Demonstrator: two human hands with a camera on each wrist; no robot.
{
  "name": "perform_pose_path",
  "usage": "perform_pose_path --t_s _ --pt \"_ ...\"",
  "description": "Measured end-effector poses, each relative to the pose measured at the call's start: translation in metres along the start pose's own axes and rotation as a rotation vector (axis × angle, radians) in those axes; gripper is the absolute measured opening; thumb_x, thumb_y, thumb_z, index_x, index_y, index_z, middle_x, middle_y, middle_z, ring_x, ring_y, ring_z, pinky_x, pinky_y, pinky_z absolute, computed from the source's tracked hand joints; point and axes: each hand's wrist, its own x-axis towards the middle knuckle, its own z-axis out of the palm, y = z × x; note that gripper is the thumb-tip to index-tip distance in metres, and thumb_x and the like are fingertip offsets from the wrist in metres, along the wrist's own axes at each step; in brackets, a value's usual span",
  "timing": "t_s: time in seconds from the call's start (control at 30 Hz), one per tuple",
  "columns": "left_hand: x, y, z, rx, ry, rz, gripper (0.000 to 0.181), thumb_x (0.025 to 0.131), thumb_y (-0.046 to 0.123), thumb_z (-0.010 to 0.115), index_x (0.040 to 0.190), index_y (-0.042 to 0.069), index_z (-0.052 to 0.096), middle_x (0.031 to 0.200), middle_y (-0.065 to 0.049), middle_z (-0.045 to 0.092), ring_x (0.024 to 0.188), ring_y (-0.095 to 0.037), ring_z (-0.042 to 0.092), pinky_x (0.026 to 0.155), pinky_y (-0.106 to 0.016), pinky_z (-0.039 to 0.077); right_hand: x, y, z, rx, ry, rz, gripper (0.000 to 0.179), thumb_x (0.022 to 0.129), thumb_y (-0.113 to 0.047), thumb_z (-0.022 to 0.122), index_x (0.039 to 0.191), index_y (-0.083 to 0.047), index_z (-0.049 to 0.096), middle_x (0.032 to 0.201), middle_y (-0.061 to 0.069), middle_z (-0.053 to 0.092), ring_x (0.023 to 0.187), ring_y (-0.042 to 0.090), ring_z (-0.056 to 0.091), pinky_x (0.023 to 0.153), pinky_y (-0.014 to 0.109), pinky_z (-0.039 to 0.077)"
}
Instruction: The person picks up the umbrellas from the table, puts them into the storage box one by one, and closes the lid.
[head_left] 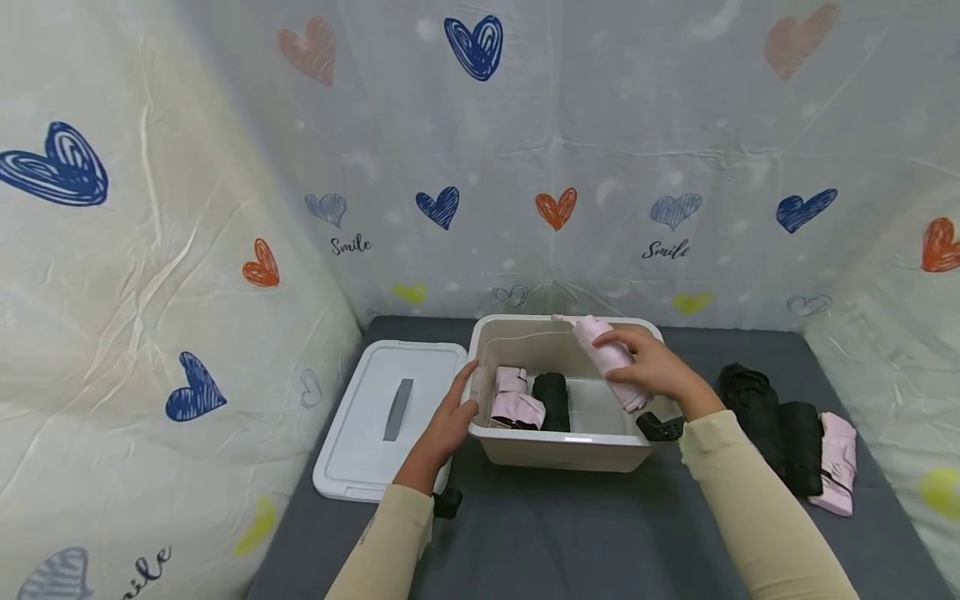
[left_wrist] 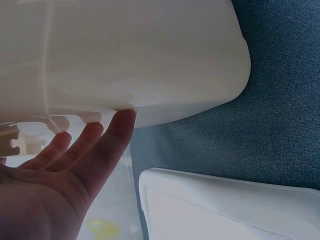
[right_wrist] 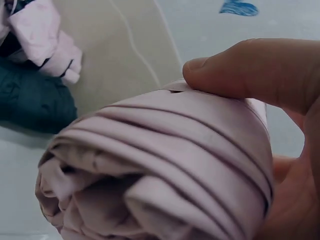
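Note:
A beige plastic bin (head_left: 566,454) stands on the dark grey surface. My right hand (head_left: 648,367) holds a rolled pink fabric bundle (head_left: 603,354) tilted over its right half. In the right wrist view, the thumb lies along the pleated pink roll (right_wrist: 175,130), whose layered end faces the camera. My left hand (head_left: 446,421) is at the bin's left rim; in the left wrist view its nearly straight fingers (left_wrist: 107,150) touch the outer wall below the rim. Inside the bin, at the left, lie pink rolled fabric (head_left: 516,400) and a black roll (head_left: 552,402).
A white lid (head_left: 360,425) with a grey handle (head_left: 398,409) lies left of the bin. To the right lie black fabric bundles (head_left: 750,408) and a pink one (head_left: 836,462) with a dark strap. A curtain printed with hearts (head_left: 555,167) hangs behind the bin.

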Motion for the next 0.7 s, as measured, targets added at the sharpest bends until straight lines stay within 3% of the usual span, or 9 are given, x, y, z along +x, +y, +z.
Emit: perform_pose_path --t_s 0.37,0.63,0.7 --pt "0.000 0.004 -0.002 -0.024 -0.017 -0.015 0.069 0.092 0.007 0.036 0.155 0.031 0.019 0.162 -0.009 0.017 0.145 -0.033 0.023 0.108 -0.062 0.028 0.013 0.001 0.011 -0.133 -0.073 -0.010 0.046 0.076 -0.010 0.074 0.120 -0.016 0.064 0.132 0.020 0.051 0.105 0.033 0.050 0.078 0.042 0.049" --pt "-0.022 0.038 -0.006 -0.021 -0.039 -0.014 0.069 0.091 0.003 0.035 0.156 0.019 0.018 0.161 -0.015 0.018 0.144 -0.037 0.025 0.107 -0.061 0.030 0.025 0.008 0.015 -0.197 -0.178 0.041 0.045 0.074 -0.011 0.073 0.117 -0.022 0.065 0.129 0.017 0.052 0.101 0.031 0.051 0.073 0.036 0.049" --pt "-0.023 0.040 -0.006 -0.027 -0.035 -0.014 0.069 0.091 0.003 0.036 0.156 0.019 0.019 0.161 -0.015 0.018 0.144 -0.037 0.025 0.107 -0.061 0.030 0.028 0.010 0.016 -0.216 -0.201 0.049 0.045 0.074 -0.010 0.073 0.116 -0.022 0.065 0.129 0.018 0.053 0.100 0.031 0.051 0.072 0.036 0.048"
